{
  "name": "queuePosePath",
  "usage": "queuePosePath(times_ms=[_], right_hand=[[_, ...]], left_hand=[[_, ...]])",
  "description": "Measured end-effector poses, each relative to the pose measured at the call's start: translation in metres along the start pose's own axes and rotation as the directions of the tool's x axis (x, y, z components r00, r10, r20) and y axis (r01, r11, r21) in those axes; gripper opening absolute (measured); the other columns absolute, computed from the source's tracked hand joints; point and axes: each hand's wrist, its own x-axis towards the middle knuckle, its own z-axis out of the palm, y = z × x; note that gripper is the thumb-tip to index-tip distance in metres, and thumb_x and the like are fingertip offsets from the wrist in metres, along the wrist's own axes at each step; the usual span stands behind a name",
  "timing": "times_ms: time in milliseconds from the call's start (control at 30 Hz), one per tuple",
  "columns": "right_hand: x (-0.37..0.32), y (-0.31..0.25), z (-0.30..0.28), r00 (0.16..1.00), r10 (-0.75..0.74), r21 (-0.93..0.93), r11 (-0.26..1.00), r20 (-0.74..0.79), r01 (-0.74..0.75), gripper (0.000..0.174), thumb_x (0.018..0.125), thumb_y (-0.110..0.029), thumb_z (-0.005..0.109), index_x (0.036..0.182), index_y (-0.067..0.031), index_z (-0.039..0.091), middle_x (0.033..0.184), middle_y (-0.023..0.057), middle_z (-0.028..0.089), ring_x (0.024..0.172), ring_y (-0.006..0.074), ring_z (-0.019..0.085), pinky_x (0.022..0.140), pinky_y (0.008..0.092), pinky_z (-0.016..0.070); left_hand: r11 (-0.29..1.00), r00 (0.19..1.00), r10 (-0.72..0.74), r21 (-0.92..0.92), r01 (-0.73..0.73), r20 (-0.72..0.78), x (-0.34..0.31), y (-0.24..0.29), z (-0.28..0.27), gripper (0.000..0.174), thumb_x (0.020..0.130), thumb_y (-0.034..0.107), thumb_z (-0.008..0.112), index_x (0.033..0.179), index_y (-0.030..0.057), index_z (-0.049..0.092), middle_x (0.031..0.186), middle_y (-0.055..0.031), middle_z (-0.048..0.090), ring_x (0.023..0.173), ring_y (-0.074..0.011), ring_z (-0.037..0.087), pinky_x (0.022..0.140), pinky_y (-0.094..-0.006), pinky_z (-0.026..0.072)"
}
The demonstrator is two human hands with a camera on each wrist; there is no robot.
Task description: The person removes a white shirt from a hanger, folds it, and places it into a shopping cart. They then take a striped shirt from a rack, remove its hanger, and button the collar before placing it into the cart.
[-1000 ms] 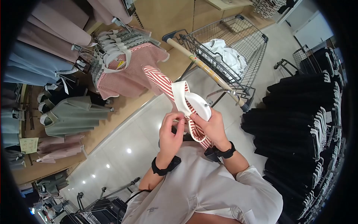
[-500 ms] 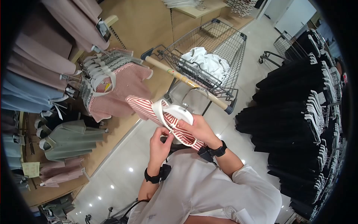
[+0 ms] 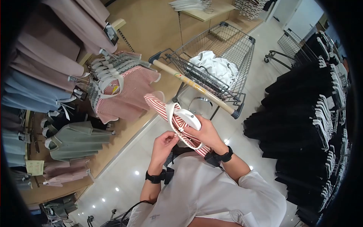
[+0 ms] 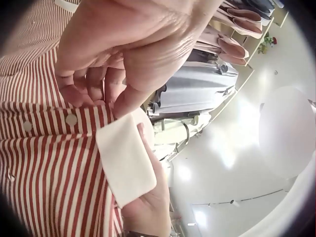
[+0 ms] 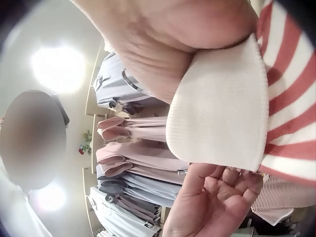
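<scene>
A red-and-white striped shirt (image 3: 166, 111) with a white collar (image 3: 188, 115) sits on a hanger in front of my chest. My left hand (image 3: 172, 137) pinches its buttoned placket just under the collar; in the left wrist view the left hand (image 4: 106, 91) has thumb and fingers closed on the striped cloth (image 4: 49, 168) beside the buttons, with the collar (image 4: 123, 163) below. My right hand (image 3: 193, 130) grips the shirt at the collar from the other side. In the right wrist view the collar (image 5: 222, 113) lies against the right palm (image 5: 173, 44).
A wire shopping cart (image 3: 234, 49) with white garments (image 3: 215, 66) stands just ahead. Racks of striped, pink, blue and green tops (image 3: 75, 140) hang at left along a wooden wall. A dense rack of black clothes (image 3: 310, 125) fills the right. The floor is glossy white.
The shirt came down from a raised position to nearer my chest. My left hand shifted from the collar edge to the button placket.
</scene>
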Motion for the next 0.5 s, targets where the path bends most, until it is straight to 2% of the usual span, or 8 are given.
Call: queuePosePath(times_ms=[33, 133, 200, 233, 267, 333, 367, 500], right_hand=[[-0.002, -0.001, 0.002, 1.000, -0.007, -0.011, 1.000, -0.003, 0.007, 0.049, 0.080, -0.028, 0.078, 0.115, 0.0019, 0.061, 0.098, 0.0158, 0.070, 0.088, 0.0191, 0.067, 0.080, 0.0318, 0.0516], [-0.006, 0.002, 0.008, 1.000, -0.004, -0.026, 1.000, 0.007, 0.004, 0.049, 0.078, -0.026, 0.080, 0.115, 0.0014, 0.061, 0.098, 0.0138, 0.070, 0.087, 0.0181, 0.067, 0.080, 0.0305, 0.0514], [-0.005, 0.002, 0.009, 1.000, 0.025, 0.067, 0.997, -0.011, -0.024, 0.047, 0.079, -0.024, 0.079, 0.114, 0.0018, 0.063, 0.096, 0.0126, 0.070, 0.087, 0.0180, 0.066, 0.078, 0.0302, 0.0514], [0.003, 0.028, 0.007, 0.990, -0.137, 0.005, 0.991, -0.035, 0.137, 0.041, 0.083, -0.022, 0.076, 0.114, 0.0015, 0.065, 0.097, 0.0094, 0.071, 0.086, 0.0151, 0.065, 0.075, 0.0285, 0.0513], [0.007, 0.032, 0.000, 0.990, -0.139, 0.000, 0.990, -0.036, 0.139, 0.041, 0.083, -0.022, 0.076, 0.114, 0.0015, 0.065, 0.097, 0.0094, 0.071, 0.086, 0.0151, 0.065, 0.075, 0.0285, 0.0513], [0.015, 0.037, -0.014, 0.960, 0.261, 0.291, 0.915, 0.106, -0.281, 0.033, 0.088, -0.020, 0.072, 0.112, 0.0021, 0.066, 0.100, 0.0069, 0.070, 0.087, 0.0118, 0.064, 0.074, 0.0262, 0.0513], [0.021, 0.043, -0.019, 0.958, 0.243, 0.416, 0.864, 0.150, -0.284, 0.032, 0.092, -0.021, 0.067, 0.112, 0.0032, 0.065, 0.102, 0.0061, 0.069, 0.085, 0.0100, 0.064, 0.074, 0.0253, 0.0524], [0.043, 0.096, -0.027, 0.926, 0.260, 0.561, 0.738, 0.275, -0.374, 0.038, 0.094, -0.027, 0.065, 0.114, 0.0052, 0.062, 0.101, 0.0084, 0.069, 0.083, 0.0135, 0.067, 0.073, 0.0293, 0.0557]], left_hand=[[0.999, 0.998, -0.030, -0.025, 0.028, -0.060, 0.001, 0.002, 0.007, 0.010, 0.093, 0.002, 0.060, 0.102, -0.0027, 0.063, 0.094, -0.0018, 0.065, 0.086, -0.0065, 0.059, 0.080, -0.0215, 0.0475], [0.999, 0.999, 0.003, -0.042, -0.005, -0.052, 0.002, 0.009, 0.013, 0.007, 0.094, 0.002, 0.059, 0.099, -0.0019, 0.061, 0.091, -0.0006, 0.064, 0.085, -0.0057, 0.058, 0.078, -0.0212, 0.0472], [0.995, 0.998, -0.031, -0.096, 0.027, -0.046, 0.001, 0.004, 0.010, 0.005, 0.093, 0.000, 0.056, 0.096, 0.0009, 0.059, 0.095, -0.0029, 0.065, 0.087, -0.0080, 0.060, 0.080, -0.0226, 0.0475], [0.995, 0.997, -0.044, -0.089, 0.039, -0.061, -0.002, 0.004, 0.009, 0.005, 0.093, 0.002, 0.056, 0.096, 0.0006, 0.060, 0.094, -0.0037, 0.066, 0.086, -0.0086, 0.061, 0.080, -0.0231, 0.0482], [0.995, 0.996, -0.053, -0.084, 0.047, -0.071, -0.003, 0.004, 0.008, 0.005, 0.094, 0.003, 0.057, 0.097, 0.0002, 0.060, 0.094, -0.0046, 0.066, 0.084, -0.0092, 0.062, 0.080, -0.0237, 0.0488], [0.992, 0.995, -0.076, -0.109, 0.069, -0.058, -0.010, 0.004, 0.008, 0.006, 0.094, 0.004, 0.058, 0.097, -0.0009, 0.060, 0.090, -0.0037, 0.066, 0.081, -0.0082, 0.061, 0.076, -0.0226, 0.0492], [0.987, 0.994, -0.099, -0.129, 0.092, -0.045, -0.012, 0.003, 0.009, 0.008, 0.095, 0.005, 0.059, 0.098, -0.0020, 0.060, 0.087, -0.0028, 0.065, 0.077, -0.0072, 0.061, 0.072, -0.0215, 0.0495], [0.991, 0.995, -0.095, -0.094, 0.093, -0.017, -0.003, -0.023, 0.016, 0.009, 0.094, 0.006, 0.062, 0.096, -0.0027, 0.061, 0.084, -0.0038, 0.066, 0.073, -0.0078, 0.061, 0.068, -0.0218, 0.0506]])
